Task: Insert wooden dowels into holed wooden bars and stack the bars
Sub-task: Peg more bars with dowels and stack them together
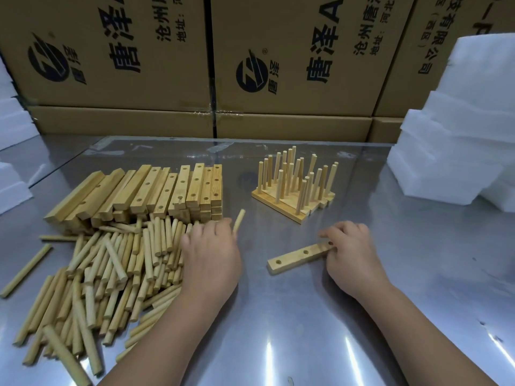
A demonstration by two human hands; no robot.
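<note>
A flat wooden bar (298,255) with three empty holes lies on the metal table in front of me. My right hand (351,253) grips its right end. My left hand (211,253) sits at the right edge of a heap of loose dowels (106,274) and pinches one dowel (239,219), which sticks up and away past the fingers. Behind the heap is a stack of holed bars (156,190). To the right, further back, several finished bars with upright dowels (295,182) stand side by side.
Large printed cardboard boxes (278,65) wall off the back of the table. White foam blocks (457,135) are piled at the right, with more foam (11,168) at the left edge. One stray dowel (26,270) lies far left. Bare metal tabletop (292,330) fills the foreground.
</note>
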